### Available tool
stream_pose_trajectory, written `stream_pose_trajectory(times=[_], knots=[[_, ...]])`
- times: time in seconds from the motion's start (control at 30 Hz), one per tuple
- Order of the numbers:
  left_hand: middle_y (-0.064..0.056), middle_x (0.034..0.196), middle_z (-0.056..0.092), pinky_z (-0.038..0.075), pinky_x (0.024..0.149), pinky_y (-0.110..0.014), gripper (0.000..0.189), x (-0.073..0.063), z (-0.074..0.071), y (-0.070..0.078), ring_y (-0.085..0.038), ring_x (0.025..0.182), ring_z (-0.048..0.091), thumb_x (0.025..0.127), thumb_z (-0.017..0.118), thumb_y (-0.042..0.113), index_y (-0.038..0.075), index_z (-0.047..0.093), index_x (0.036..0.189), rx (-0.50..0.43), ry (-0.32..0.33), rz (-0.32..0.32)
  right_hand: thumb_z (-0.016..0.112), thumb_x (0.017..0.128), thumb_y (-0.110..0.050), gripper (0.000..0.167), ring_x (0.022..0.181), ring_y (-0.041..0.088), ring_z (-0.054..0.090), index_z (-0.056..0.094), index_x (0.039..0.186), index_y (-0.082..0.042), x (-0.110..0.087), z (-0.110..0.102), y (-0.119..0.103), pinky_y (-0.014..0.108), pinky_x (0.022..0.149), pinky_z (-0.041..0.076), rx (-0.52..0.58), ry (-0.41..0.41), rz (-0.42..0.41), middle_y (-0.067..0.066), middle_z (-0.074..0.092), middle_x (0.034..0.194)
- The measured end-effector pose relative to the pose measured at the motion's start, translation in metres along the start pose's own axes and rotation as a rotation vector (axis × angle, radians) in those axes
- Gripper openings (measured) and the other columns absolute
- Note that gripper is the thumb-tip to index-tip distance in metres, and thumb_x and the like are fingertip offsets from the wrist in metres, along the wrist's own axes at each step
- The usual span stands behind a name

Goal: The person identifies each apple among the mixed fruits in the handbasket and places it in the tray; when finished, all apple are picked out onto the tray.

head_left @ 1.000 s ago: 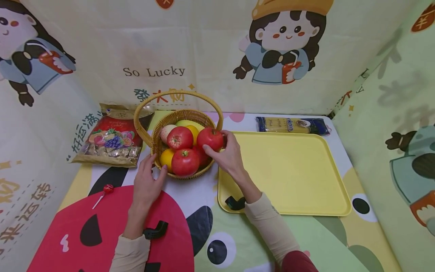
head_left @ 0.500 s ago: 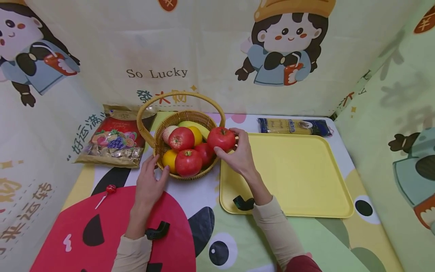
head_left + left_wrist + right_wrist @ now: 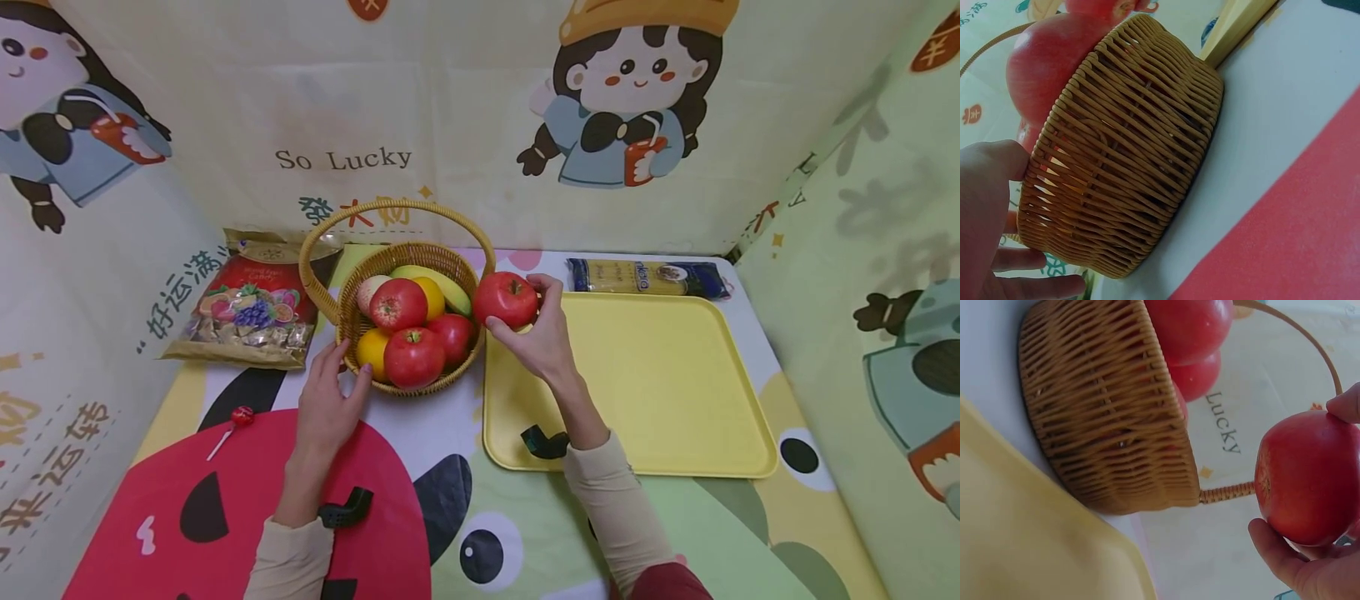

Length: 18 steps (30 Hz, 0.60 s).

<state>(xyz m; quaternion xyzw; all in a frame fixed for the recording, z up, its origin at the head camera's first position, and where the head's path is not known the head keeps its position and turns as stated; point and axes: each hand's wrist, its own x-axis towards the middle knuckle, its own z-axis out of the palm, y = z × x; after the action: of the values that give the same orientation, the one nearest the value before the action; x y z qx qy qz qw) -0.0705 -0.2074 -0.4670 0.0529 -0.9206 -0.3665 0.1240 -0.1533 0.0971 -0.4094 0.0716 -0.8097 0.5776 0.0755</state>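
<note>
My right hand [image 3: 543, 337] grips a red apple [image 3: 506, 300], thumb and fingers on its sides, just right of the wicker basket [image 3: 405, 388] and over the tray's left corner. In the right wrist view that apple [image 3: 1307, 481] hangs apart from the basket wall [image 3: 1104, 419]. My left hand [image 3: 330, 400] touches the basket's left front rim; in the left wrist view its thumb [image 3: 1007, 159] meets the rim while straight fingers extend beside the wicker. Inside the basket lie several more red apples [image 3: 414, 358], two orange-yellow fruits [image 3: 372, 350], a banana [image 3: 450, 287] and a pale speckled pink fruit [image 3: 371, 292].
A yellow tray [image 3: 645, 383] lies right of the basket, with a blue-and-gold packet [image 3: 645, 277] behind it. A bag of candy [image 3: 251, 308] leans at the back left. A red lollipop [image 3: 240, 417] lies at the front left. Printed cloth walls enclose the table.
My right hand has lifted the red apple out of the basket and carried it right, beyond the rim. My left hand stays at the basket's rim.
</note>
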Motion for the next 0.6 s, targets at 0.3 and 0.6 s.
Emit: stream_pose_trajectory(times=[0.3, 0.6], knots=[[-0.020, 0.153, 0.041, 0.049, 0.103, -0.058, 0.063, -0.001, -0.001, 0.000, -0.037, 0.122, 0.057, 0.099, 0.058, 0.039, 0.007, 0.044, 0.151, 0.010, -0.012, -0.007, 0.077, 0.077, -0.033, 0.086, 0.130, 0.026, 0.048, 0.035, 0.150, -0.015, 0.010, -0.007, 0.013, 0.052, 0.097, 0.055, -0.074, 0.033, -0.007, 0.011, 0.044, 0.145], [-0.020, 0.154, 0.040, 0.048, 0.104, -0.058, 0.065, 0.000, -0.003, 0.001, -0.037, 0.124, 0.056, 0.099, 0.057, 0.043, 0.007, 0.042, 0.152, 0.021, -0.025, -0.011, 0.076, 0.077, -0.036, 0.085, 0.126, 0.030, 0.050, 0.037, 0.148, -0.011, 0.018, -0.002, 0.032, 0.052, 0.099, 0.054, -0.184, 0.002, 0.058, 0.014, 0.041, 0.143]])
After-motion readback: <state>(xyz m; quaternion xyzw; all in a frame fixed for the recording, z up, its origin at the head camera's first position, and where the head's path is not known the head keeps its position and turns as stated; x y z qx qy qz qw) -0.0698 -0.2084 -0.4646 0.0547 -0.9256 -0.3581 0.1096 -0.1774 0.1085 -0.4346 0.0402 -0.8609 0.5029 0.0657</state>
